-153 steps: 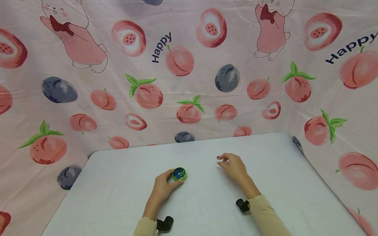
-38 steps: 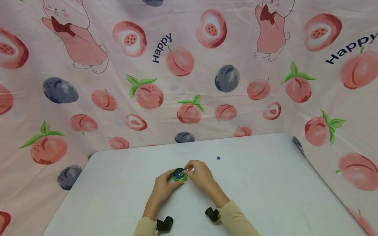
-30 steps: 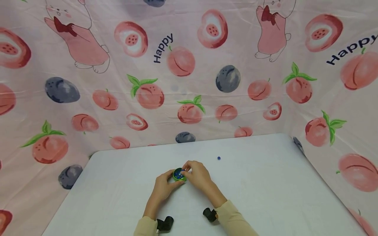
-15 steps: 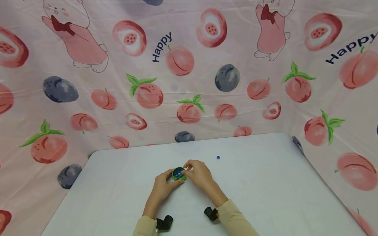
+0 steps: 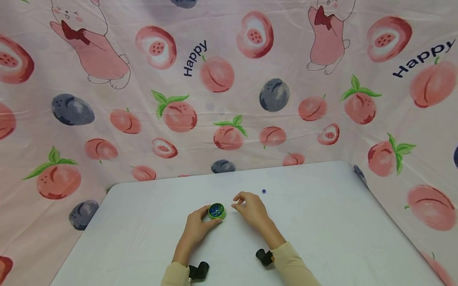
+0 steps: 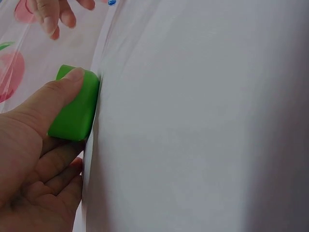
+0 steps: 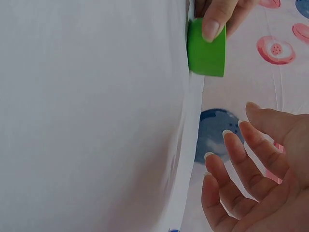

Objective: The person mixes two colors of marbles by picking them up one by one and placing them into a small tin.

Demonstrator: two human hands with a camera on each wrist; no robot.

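A small round green bowl (image 5: 216, 217) stands on the white table, with several small blue pieces (image 5: 216, 209) inside. My left hand (image 5: 196, 227) grips its side between thumb and fingers; in the left wrist view the thumb presses on the green wall (image 6: 75, 113). Just right of the bowl hovers my right hand (image 5: 253, 210), its fingers loosely bent and apart from the thumb, with nothing between them. In the right wrist view those fingers (image 7: 241, 164) are spread and bare. One small blue bead-like piece (image 5: 264, 191) lies on the table beyond my right hand.
The white-covered table (image 5: 161, 246) reaches back to a pink fruit-print cloth (image 5: 200, 139) hung behind it and along both sides. Black wrist cameras (image 5: 199, 271) sit at both cuffs.
My right hand has come away from over the bowl, moving right, its fingers now parted. Earlier it brought a small blue piece to the bowl. My left hand and the bowl stay put.
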